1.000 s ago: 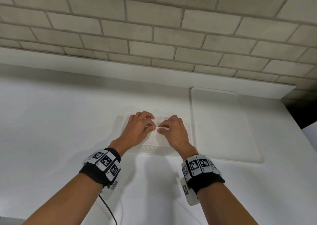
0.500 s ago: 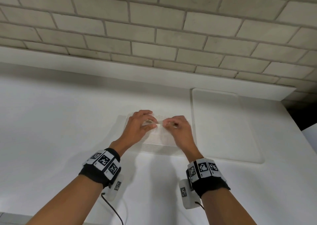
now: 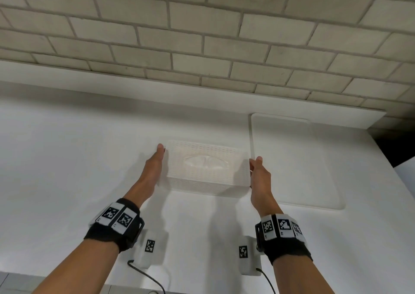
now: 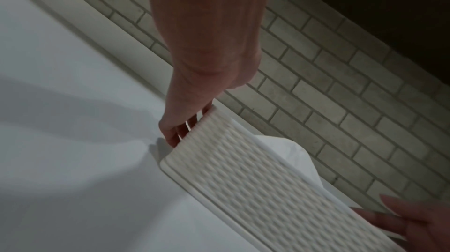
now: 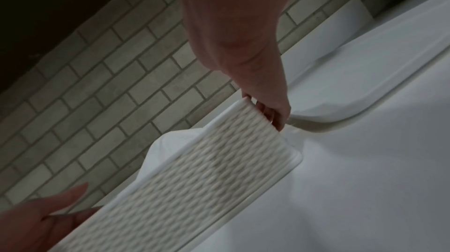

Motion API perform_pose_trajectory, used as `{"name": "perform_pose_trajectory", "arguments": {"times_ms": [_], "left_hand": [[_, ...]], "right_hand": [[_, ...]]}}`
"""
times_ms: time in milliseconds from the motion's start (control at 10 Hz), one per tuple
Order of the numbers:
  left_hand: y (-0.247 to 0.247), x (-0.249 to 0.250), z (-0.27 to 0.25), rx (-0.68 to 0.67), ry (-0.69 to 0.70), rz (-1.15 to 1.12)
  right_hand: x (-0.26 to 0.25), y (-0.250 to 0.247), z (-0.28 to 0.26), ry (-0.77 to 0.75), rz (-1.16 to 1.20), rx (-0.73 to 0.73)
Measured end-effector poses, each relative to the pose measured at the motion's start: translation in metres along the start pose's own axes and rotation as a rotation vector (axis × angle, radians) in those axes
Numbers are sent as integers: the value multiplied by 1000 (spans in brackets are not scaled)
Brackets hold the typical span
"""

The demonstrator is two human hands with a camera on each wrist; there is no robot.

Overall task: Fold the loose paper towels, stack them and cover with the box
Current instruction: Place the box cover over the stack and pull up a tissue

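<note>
A white box (image 3: 207, 170) with a woven pattern stands upside down on the white counter (image 3: 67, 159). A tuft of paper towel (image 3: 206, 162) shows in the oval opening on its top. My left hand (image 3: 157, 161) lies flat against the box's left end, fingers straight. My right hand (image 3: 257, 170) presses the right end the same way. In the left wrist view the left hand's fingers (image 4: 180, 127) point down along the box (image 4: 243, 169), with the towel (image 4: 287, 152) sticking up behind. The right wrist view shows the right hand's fingers (image 5: 270, 113) on the box (image 5: 194, 169) end.
A flat white tray (image 3: 296, 163) lies on the counter just right of the box, almost touching my right hand. A low white ledge (image 3: 112, 78) and a brick wall (image 3: 202, 35) close the back. The counter ends at a dark gap (image 3: 395, 145) on the far right.
Both hands were pinching the paper towel at the middle of the box top. They have let go and moved apart to the box's two ends.
</note>
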State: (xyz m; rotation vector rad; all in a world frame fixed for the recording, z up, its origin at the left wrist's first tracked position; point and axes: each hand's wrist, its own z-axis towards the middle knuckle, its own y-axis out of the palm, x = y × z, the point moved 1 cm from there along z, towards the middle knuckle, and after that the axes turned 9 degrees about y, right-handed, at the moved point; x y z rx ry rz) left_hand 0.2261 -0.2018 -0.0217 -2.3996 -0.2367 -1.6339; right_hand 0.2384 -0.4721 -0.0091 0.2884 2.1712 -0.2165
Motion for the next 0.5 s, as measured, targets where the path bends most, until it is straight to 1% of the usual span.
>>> {"name": "perform_pose_trajectory", "arguments": {"times_ms": [100, 300, 400, 500], "left_hand": [[1, 3, 2, -7, 2, -5], [1, 0, 3, 10, 10, -21], [0, 3, 3, -7, 58, -20], [-12, 5, 4, 80, 107, 30]], "right_hand": [[0, 1, 2, 9, -12, 3], [-1, 0, 1, -23, -44, -7], [-4, -2, 4, -30, -57, -11], [-7, -10, 6, -57, -60, 45]]}}
